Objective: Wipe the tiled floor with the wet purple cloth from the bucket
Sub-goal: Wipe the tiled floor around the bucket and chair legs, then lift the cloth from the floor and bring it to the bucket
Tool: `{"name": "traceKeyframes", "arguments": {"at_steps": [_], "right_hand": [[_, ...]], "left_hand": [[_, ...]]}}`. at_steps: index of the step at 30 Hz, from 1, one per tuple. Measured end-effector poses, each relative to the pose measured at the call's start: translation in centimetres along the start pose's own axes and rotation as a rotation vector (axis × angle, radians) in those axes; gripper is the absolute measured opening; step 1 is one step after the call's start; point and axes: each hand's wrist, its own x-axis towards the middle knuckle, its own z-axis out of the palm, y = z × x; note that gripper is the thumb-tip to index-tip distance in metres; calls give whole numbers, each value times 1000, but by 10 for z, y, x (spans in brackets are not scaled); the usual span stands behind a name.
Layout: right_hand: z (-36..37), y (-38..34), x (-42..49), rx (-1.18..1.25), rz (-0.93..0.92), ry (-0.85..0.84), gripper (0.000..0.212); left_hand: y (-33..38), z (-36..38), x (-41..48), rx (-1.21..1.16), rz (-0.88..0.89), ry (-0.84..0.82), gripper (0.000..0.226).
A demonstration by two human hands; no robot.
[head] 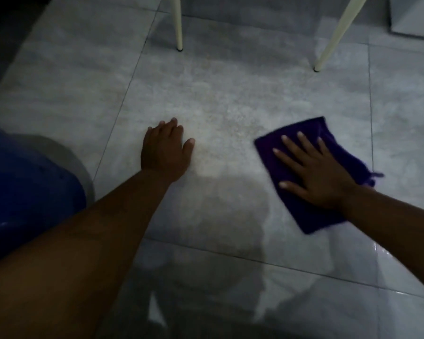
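Note:
A folded purple cloth [311, 211] lies flat on the grey tiled floor [220, 99] at the right. My right hand [316, 172] presses down on it with the fingers spread, palm on the cloth. My left hand [165, 152] rests flat on the bare tile to the left, fingers apart, holding nothing. A blue bucket [27, 192] stands at the left edge, partly behind my left forearm. The tiles near the bottom right shine wet.
Two cream chair legs [179, 25] [333, 37] stand on the floor beyond my hands. A pale wall or cabinet base [416, 15] sits at the top right. Dark shadow covers the top left corner.

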Motion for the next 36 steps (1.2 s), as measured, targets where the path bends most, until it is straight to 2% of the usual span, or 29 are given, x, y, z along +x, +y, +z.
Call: {"name": "traceKeyframes", "arguments": {"at_steps": [1, 3, 6, 8, 10, 13, 15, 16, 18, 20, 24, 27, 29, 31, 34, 36], "right_hand": [[-1, -20, 12, 2, -1, 0, 77], [0, -59, 20, -17, -139, -35, 77], [-3, -83, -5, 5, -392, -49, 72], [-8, -75, -26, 27, -408, 28, 68], [-9, -62, -49, 104, -211, 148, 68], [-8, -34, -78, 268, 351, 287, 74], [-10, -36, -90, 329, 632, 225, 81], [-9, -44, -95, 317, 662, 133, 85], [-4, -65, -99, 277, 587, 0, 90], [-3, -83, -91, 382, 576, -10, 84], [-30, -94, -57, 946, 761, 136, 40], [-68, -128, -26, 1646, 855, 137, 41], [-108, -155, 0, 2166, 765, 105, 38], [-161, -173, 26, 2515, 521, 105, 39], [-262, -201, 56, 2658, 176, 136, 29], [-322, -224, 68, 2690, 16, 146, 23]], "left_hand": [[4, -5, -2, 31, -17, -26, 56], [20, -12, -13, 3, -42, -20, 53], [63, -18, -46, -257, -57, -24, 51], [93, -14, -63, -352, -39, -124, 54], [117, -8, -73, -319, -53, -204, 59], [135, -3, -71, -451, -291, -307, 63], [141, -1, -71, -556, -391, -393, 52], [143, -1, -73, -564, -374, -427, 46], [148, -9, -78, -583, -289, -442, 44], [155, -26, -79, -642, -191, -427, 41], [173, -86, -71, -658, -34, -369, 35], [176, -154, -63, -671, 32, -255, 34], [169, -206, -58, -738, 25, -169, 28], [154, -261, -57, -835, -12, -101, 22], [107, -343, -63, -1086, -75, 42, 20], [59, -388, -83, -1253, -100, 180, 20]]}}
